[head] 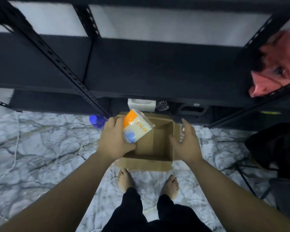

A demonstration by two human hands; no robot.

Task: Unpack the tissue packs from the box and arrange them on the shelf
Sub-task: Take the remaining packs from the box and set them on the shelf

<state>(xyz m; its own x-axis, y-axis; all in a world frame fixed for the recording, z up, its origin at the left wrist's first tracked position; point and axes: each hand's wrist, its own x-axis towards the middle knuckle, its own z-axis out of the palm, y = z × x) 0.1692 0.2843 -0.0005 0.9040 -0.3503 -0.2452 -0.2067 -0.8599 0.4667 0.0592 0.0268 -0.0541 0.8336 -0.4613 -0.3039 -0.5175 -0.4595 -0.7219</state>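
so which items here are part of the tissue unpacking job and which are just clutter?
Job:
- tissue pack, gripped by left hand
- cardboard box, open on the floor
- black shelf
- right hand, open over the box

Clutter:
- blue bottle left of the box
- white container under the shelf
- pink item on the right shelf
- white cable on the floor

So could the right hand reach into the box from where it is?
Probably yes. The right hand hangs open at the right wall of the box, whose top is open; the left hand and its tissue pack stay on the other side.
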